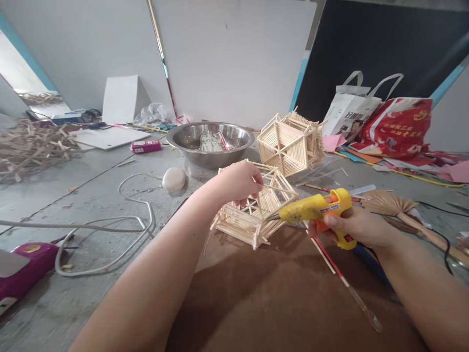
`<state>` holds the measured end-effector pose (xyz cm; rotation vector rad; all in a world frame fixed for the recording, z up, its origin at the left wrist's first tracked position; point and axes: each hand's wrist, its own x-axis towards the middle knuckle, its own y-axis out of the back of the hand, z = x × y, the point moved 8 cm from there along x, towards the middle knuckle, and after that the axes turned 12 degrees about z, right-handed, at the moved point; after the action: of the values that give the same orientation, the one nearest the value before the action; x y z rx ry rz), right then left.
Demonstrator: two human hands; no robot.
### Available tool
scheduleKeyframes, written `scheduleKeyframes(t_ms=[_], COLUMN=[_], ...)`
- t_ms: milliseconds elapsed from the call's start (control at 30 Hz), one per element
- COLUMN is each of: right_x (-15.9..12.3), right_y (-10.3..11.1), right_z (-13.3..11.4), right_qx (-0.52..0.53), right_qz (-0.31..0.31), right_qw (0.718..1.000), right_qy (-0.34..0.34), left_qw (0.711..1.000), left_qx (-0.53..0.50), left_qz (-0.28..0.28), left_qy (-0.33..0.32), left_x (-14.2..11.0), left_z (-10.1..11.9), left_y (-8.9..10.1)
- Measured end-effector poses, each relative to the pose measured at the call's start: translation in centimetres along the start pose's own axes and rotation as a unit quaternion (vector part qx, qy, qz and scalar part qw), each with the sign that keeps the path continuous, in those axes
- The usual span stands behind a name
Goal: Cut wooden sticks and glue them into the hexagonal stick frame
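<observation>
My right hand (340,227) is wrapped round the handle of a yellow hot glue gun (306,209) with orange parts. Its nozzle points left, close to the near right corner of a frame (240,222) built from thin wooden sticks. Over that frame, my left hand (244,182) has its fingers pinched on a thin wooden stick (273,187), which reaches right toward the frame's upper edge. The hand covers part of the frame, and whether the stick touches it I cannot tell. Behind stands another stick-built structure (282,146) with slatted sides.
A steel basin (183,142) holding some packaged items stands behind the frame. A grey cable (146,215), a white round object (174,179) and purple power strips (145,146) lie left. Bags (397,127) stand at the back right; a brown board (256,293) lies in front.
</observation>
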<state>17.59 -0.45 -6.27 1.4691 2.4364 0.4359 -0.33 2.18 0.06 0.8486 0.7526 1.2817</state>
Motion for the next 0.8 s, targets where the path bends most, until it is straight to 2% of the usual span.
scheduleKeyframes(t_ms=[167,500,800], right_x=[0.2,0.1,-0.3], right_y=[-0.3,0.4,-1.9], right_z=[-0.2,0.2,-2.1], right_qx=[0.02,0.028,0.062], right_qz=[0.005,0.029,-0.017], right_qw=[0.999,0.999,0.997], right_qy=[0.025,0.006,0.044], left_qw=[1.0,1.0,1.0], left_qx=[-0.006,-0.009,-0.013], left_qz=[0.001,0.002,0.002], left_qy=[-0.003,-0.003,-0.013], left_x=[0.0,-0.1,-0.1], left_z=[0.1,0.1,0.2], left_y=[0.1,0.1,0.1])
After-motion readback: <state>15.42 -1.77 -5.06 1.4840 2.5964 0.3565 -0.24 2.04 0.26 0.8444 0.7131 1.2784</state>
